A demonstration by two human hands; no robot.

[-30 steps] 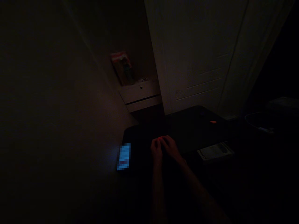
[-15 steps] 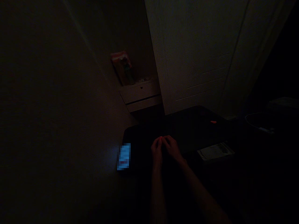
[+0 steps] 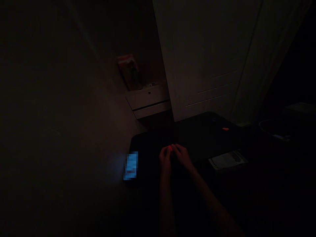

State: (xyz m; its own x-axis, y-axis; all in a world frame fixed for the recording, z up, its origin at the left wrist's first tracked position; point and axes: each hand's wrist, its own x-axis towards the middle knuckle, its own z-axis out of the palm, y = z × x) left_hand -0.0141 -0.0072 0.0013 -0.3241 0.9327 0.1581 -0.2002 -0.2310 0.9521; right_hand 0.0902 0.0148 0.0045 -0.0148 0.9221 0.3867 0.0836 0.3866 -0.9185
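Note:
The room is very dark. My left hand [image 3: 165, 158] and my right hand [image 3: 182, 156] meet over a black surface [image 3: 197, 138], fingertips pressed together around a tiny reddish-orange thing [image 3: 170, 147]. Both hands have curled fingers; which hand grips the small thing I cannot make out. A lit phone screen [image 3: 130, 165] glows blue on the surface to the left of my left hand.
Another small orange piece [image 3: 225, 129] lies on the black surface at the back right. A pale paper or booklet [image 3: 227, 160] sits at the right. A white drawer unit [image 3: 149, 100] with a red-topped packet [image 3: 128, 70] stands by the wall, next to a white door [image 3: 209, 59].
The hands stay almost in place, shifting slightly; the picture has grown a little darker.

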